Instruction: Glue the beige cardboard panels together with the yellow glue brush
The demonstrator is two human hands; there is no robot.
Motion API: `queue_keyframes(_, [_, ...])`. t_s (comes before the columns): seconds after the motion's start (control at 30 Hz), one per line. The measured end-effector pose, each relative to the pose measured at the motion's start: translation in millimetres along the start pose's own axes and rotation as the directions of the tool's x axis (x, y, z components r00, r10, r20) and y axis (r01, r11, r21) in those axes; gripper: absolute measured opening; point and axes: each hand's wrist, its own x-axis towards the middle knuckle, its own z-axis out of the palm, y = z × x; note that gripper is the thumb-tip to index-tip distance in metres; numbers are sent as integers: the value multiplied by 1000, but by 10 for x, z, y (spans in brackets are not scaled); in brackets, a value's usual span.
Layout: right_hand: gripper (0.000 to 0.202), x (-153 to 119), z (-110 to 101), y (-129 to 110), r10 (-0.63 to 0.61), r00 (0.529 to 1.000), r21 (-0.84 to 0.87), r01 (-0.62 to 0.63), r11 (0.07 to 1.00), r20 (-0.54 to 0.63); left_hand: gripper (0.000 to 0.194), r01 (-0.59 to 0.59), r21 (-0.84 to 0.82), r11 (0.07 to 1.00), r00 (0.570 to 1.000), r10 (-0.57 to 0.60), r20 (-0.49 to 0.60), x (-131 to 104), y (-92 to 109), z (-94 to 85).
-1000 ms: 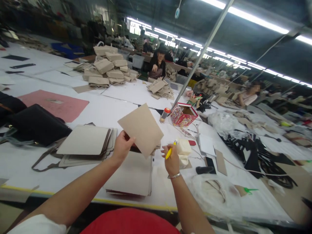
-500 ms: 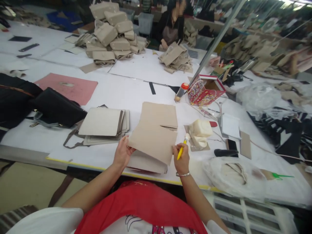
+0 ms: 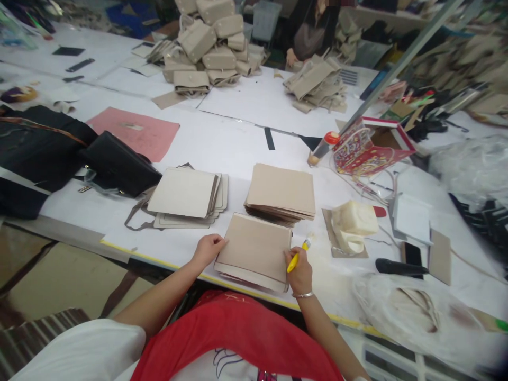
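A flat beige panel (image 3: 256,241) lies over a larger light-coloured panel piece (image 3: 250,275) near the table's front edge. At its left edge, my left hand (image 3: 208,250) pinches the beige panel's side. My right hand (image 3: 300,271) is closed around a yellow-handled brush (image 3: 293,262), bristles pointing up and away, while its fingertips touch the beige panel's right edge. Just behind sits a stack of similar beige panels (image 3: 282,188). To the left is a pile of paler panels (image 3: 184,193) with a strap poking out.
On the right stand a cream-coloured plastic container (image 3: 353,219), a phone (image 3: 413,254) and a clear plastic bag (image 3: 381,301). A red patterned paper bag (image 3: 357,153) and a red-capped bottle (image 3: 323,148) are farther back. Black bags (image 3: 123,164) lie left; beige bags (image 3: 218,58) are heaped behind, near another person.
The beige panel has come down from a tilted, raised position to lie flat on the piece below, uncovering the stack behind. The camera view has shifted left.
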Motion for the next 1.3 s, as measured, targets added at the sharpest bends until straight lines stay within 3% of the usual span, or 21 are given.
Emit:
queue_keyframes(0.33, [40, -8, 78, 58, 21, 999, -40, -22, 999, -43, 33, 3, 31, 1000, 998, -5, 55, 111, 57, 0])
queue_keyframes(1.03, [25, 45, 3, -47, 80, 996, -170, -71, 983, 50, 40, 18, 147, 989, 993, -34, 109, 187, 38, 34])
queue_keyframes(1.3, [24, 53, 1, -43, 42, 997, -165, -30, 986, 68, 39, 36, 127, 991, 993, -49, 104, 195, 32, 43])
